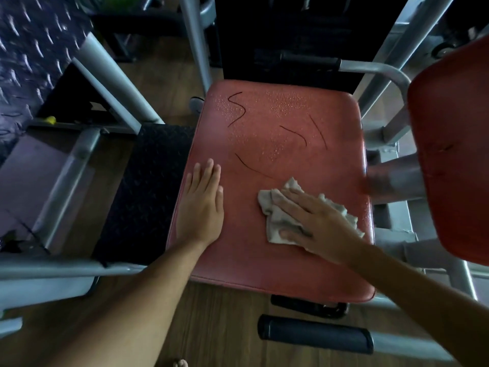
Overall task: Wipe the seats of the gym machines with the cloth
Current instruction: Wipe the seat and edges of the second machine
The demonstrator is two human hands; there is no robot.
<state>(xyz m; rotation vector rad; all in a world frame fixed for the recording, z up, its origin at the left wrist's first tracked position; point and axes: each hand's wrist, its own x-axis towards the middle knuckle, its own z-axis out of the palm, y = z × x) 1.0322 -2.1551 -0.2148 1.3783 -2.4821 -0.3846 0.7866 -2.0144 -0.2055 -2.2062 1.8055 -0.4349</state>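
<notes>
**Now: both palms down on the red seat**

Right on the broad red vinyl seat pad (pixel 275 144) we have two bare hands working flat. Over on the near right portion of that pad, the right hand (pixel 315 223) lies palm down with fingers spread, pressing a crumpled pale grey cloth (pixel 277 221) against the vinyl; cloth edges poke out ahead of the fingertips and behind the wrist side. No pinch there, just an open palm bearing down on the fabric.

Across on the seat's left edge, the left hand (pixel 202 205) rests flat and bare, fingers straight and held close together, gripping nothing.

Ahead of both hands, water droplets (pixel 275 152) bead across the far half of the pad, and several thin dark curved lines (pixel 236 108) mark the red surface among them. They sit clear of the cloth.

Around the seat stand grey metal frame tubes (pixel 111 88). A second red pad (pixel 452 144) looms at the right edge, and a black foam-covered roller bar (pixel 315 333) sits below the seat's near edge over a wood-patterned floor (pixel 219 327).
</notes>
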